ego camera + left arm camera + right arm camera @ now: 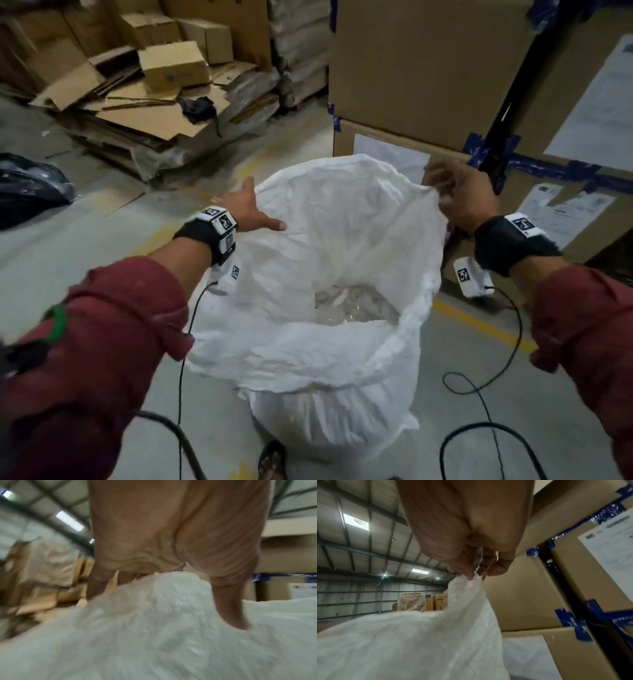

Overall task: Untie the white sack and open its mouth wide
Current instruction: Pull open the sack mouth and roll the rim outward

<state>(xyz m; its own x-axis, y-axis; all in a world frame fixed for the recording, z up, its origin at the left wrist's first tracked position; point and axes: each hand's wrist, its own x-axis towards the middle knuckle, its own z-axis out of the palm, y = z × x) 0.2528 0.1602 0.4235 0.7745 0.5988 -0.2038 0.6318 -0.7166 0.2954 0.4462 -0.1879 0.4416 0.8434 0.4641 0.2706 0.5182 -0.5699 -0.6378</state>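
The white sack [325,240] stands upright on the floor in front of me, untied, its mouth spread into a wide oval. Crumpled clear plastic [352,305] shows deep inside. My left hand [262,209] is at the left rim with fingers straight; the thumb [229,608] lies on the inside of the sack [154,635] and the fingers run down behind the rim. My right hand [443,202] pinches the right rim and holds it lifted. In the right wrist view the fingertips [471,576] nip the fabric's edge of the sack [419,642].
Tall cardboard boxes [428,68] with blue tape stand right behind the sack and to its right. A heap of flattened cardboard [154,113] lies at the back left, and a black plastic bag [30,185] at the far left. Cables [479,394] trail over the floor near a sandalled foot [272,459].
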